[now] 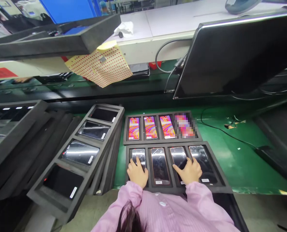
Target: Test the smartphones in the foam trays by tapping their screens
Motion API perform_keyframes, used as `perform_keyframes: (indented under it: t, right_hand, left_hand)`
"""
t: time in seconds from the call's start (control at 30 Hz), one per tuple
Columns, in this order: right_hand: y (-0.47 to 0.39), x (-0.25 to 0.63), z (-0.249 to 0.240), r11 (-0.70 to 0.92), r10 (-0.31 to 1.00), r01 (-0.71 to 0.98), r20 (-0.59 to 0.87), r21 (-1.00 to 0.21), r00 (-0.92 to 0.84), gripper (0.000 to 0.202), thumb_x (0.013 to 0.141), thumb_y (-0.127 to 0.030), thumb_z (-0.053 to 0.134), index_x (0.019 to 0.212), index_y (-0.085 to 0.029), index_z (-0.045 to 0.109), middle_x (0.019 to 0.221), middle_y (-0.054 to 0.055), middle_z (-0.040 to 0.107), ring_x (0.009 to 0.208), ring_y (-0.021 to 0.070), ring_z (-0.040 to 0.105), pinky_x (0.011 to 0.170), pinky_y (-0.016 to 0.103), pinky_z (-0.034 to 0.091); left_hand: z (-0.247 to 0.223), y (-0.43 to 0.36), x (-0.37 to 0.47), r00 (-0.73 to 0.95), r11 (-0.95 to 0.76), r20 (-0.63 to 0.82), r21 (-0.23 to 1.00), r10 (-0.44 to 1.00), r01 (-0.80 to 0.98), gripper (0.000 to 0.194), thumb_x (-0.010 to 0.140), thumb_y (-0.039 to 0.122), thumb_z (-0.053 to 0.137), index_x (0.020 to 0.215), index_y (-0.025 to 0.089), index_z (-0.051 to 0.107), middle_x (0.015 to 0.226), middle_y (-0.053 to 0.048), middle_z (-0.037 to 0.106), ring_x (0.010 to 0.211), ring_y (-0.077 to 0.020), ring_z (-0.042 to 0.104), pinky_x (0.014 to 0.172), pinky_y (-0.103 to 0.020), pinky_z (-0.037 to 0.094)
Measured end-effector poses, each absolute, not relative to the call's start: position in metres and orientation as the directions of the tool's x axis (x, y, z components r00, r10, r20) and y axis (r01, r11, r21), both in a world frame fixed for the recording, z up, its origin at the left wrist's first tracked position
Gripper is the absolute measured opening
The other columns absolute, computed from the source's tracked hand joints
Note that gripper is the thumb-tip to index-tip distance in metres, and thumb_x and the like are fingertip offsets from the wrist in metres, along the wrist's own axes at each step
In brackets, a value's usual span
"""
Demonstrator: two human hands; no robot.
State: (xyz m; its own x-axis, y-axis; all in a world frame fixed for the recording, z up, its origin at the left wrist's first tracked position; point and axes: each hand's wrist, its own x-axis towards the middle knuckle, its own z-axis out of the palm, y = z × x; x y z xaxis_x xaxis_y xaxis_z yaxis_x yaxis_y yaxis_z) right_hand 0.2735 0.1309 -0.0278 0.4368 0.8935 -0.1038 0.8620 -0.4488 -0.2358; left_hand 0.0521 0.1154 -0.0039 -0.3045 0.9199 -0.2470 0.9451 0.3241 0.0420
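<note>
Both hands rest flat, fingers spread, gripping nothing: left hand [136,172] on the first dark phone [138,157], right hand [189,170] on the third phone [178,156], in the near foam tray [226,185] of 4 on the green counter [242,161]. It looks like pressing or checking screens; lifting one needs edge grip.

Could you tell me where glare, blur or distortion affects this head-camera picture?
Head view: glare streaks the dark phones under the left hand and right hand; one lit phone is blurred out; the monitor and table edges bow with wide-angle distortion.

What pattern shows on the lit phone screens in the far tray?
Swirling orange, pink and blue stripes on the lit phones, clearest in the head view.
</note>
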Motion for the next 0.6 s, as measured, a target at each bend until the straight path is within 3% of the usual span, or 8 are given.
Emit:
perform_keyframes:
  t: [0.23,0.37,0.6]
  right_hand:
    - [0.131,0.261,-0.017,-0.436,0.900,0.889,-0.088,-0.141,0.428,0.069,0.061,-0.053,0.062,0.108,-0.004,0.052,0.130,0.027,0.036,0.116,0.0396,0.032,0.091,0.051,0.027]
    - [0.133,0.263,-0.015,-0.464,0.886,0.869,-0.099,-0.172,0.453,0.066,0.056,-0.051,0.067,0.102,-0.006,0.054,0.127,0.024,0.039,0.115,0.0373,0.034,0.090,0.048,0.029]
    - [0.130,0.265,-0.023,-0.480,0.875,0.848,-0.049,-0.227,0.482,0.069,0.055,-0.057,0.063,0.100,-0.006,0.055,0.128,0.027,0.035,0.120,0.0393,0.027,0.089,0.056,0.025]
  left_hand:
    - [0.006,0.138,0.056,-0.364,0.384,-0.294,0.009,0.884,0.923,0.067,0.073,0.035,0.046,0.134,0.012,0.031,0.130,-0.023,0.038,0.102,-0.0317,0.047,0.079,-0.040,0.040]
    - [0.006,0.141,0.057,-0.396,0.424,-0.321,0.020,0.861,0.906,0.072,0.072,0.036,0.047,0.135,0.010,0.027,0.117,-0.020,0.046,0.099,-0.0302,0.048,0.075,-0.037,0.043]
    - [0.000,0.141,0.058,-0.421,0.445,-0.278,0.028,0.864,0.895,0.071,0.072,0.038,0.048,0.134,0.008,0.029,0.116,-0.019,0.046,0.099,-0.0284,0.047,0.073,-0.036,0.043]
